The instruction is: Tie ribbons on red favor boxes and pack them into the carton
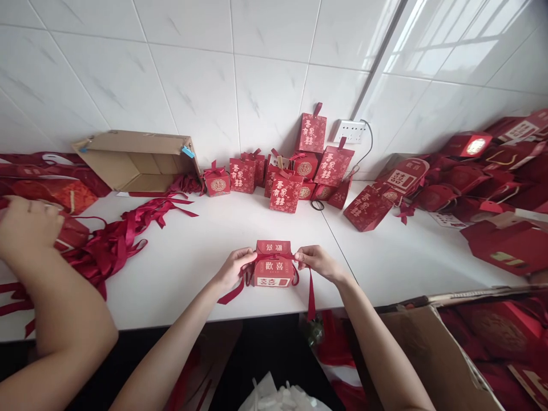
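A red gift box (pixel 274 272) with pale Chinese lettering stands on the white table in front of me. Across its top runs a dark red ribbon (pixel 310 294), its loose ends hanging down at both sides. My left hand (pixel 237 266) pinches the ribbon at the box's left edge. On the opposite side, my right hand (pixel 315 260) grips the ribbon between thumb and fingers, at about the same height. The ribbon crosses at the middle of the box top; whether a knot is there I cannot tell.
Another person's arm (pixel 64 308) reaches in at the left, by a heap of red ribbons (pixel 124 240). An open cardboard box (pixel 141 142) and finished-looking red gift boxes (pixel 285 193) line the wall. More are piled at right, above a carton (pixel 428 348).
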`<move>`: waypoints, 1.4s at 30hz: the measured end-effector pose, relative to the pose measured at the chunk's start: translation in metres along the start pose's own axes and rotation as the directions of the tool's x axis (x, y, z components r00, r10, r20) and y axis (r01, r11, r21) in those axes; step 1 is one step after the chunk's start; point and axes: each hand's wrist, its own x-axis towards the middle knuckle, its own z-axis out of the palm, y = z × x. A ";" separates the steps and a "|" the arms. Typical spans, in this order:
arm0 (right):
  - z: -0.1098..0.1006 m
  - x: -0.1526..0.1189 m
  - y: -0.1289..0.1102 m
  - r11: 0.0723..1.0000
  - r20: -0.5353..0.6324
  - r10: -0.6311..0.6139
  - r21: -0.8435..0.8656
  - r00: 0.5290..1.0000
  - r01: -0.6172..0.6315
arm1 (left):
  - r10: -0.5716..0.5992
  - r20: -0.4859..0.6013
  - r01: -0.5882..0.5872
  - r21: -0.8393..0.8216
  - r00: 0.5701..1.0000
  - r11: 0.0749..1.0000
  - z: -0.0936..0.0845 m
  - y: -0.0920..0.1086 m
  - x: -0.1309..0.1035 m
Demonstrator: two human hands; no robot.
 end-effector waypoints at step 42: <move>0.002 -0.035 -0.064 0.788 -0.072 -0.321 -0.573 0.944 0.224 | 0.259 0.303 -0.397 0.744 0.917 0.537 0.031 0.056 0.015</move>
